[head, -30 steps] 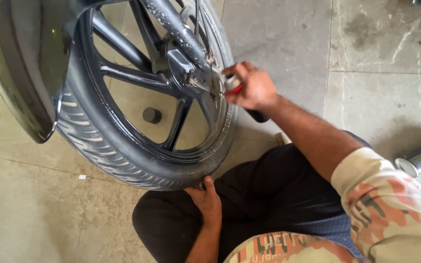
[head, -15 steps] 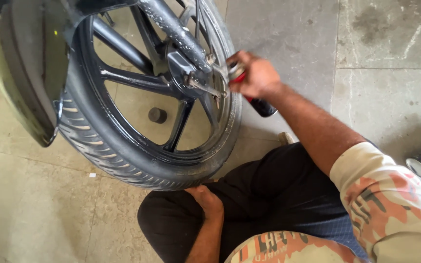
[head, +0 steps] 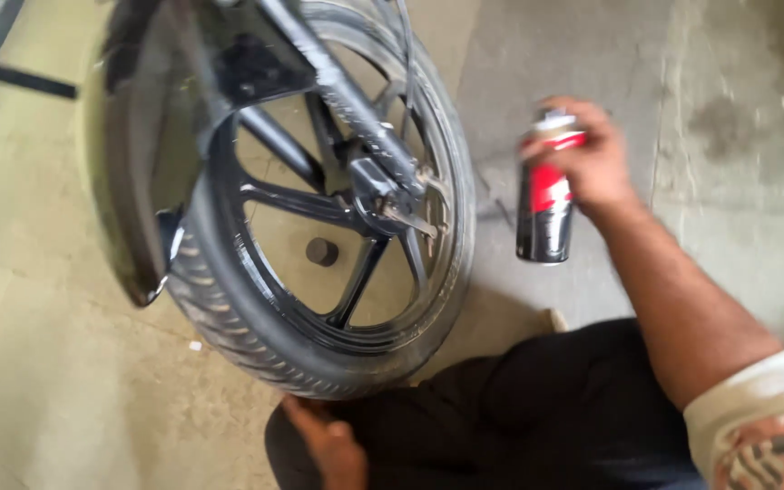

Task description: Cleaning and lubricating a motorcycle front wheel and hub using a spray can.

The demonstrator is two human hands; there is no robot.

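Nearest the camera, a patterned sleeve (head: 759, 426) is seen at the lower right corner, and dark trousers (head: 519, 417) fill the bottom middle of the view. The left hand (head: 324, 440) is laid at the bottom edge of the tyre (head: 229, 331), its fingers curled against the tread where the rubber meets the trousers; nothing is gripped in it, and how far the fingers are closed cannot be told because of the blur.

Further out, the bare right forearm is stretched up from the sleeve, and the right hand (head: 592, 159) is closed around the top of a spray can (head: 546, 204). The can is red and black with a pale cap, is held upright in the air, and is kept to the right of the wheel, apart from it and clear of the floor.

The black alloy wheel (head: 338, 209) is seen standing on the concrete floor (head: 47, 363), with its spokes meeting at the hub (head: 387, 195). A fork leg (head: 333, 86) is run down to the hub from above, and a dark mudguard (head: 138, 154) is curved over the left side of the tyre. Through the spokes, a small round dark object (head: 322, 251) is seen on the floor behind the wheel.
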